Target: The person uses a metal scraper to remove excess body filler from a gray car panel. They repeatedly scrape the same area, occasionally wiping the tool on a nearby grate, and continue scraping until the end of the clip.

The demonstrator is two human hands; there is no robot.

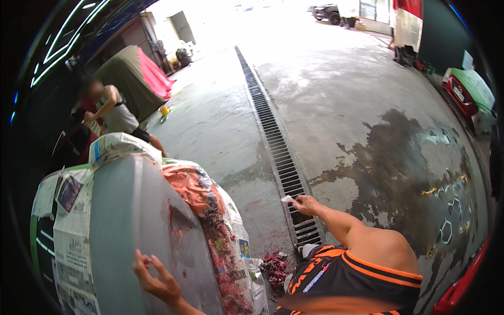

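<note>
My left hand (156, 281) hovers above or rests lightly on a grey car body panel (118, 220); I cannot tell which. Its fingers are loosely curled and apart, with nothing in them. Red residue patches mark the panel's right part. Newspaper sheets (73, 241) cover the surface on its left, and an orange-red stained covering (189, 184) runs along its right edge, littered with dark red scrapings. Out to the right, over the floor drain, my right hand (307, 205) pinches a small flat white piece (288, 199). Whether it is folded paper or a scraper is too small to tell.
A heap of dark red scrapings (275, 269) lies on the floor beside the panel. A long drain grate (268, 121) crosses the concrete. Another person (118, 113) works at the far left, near a covered car (128, 79). Wet patches (388, 157) spread at the right.
</note>
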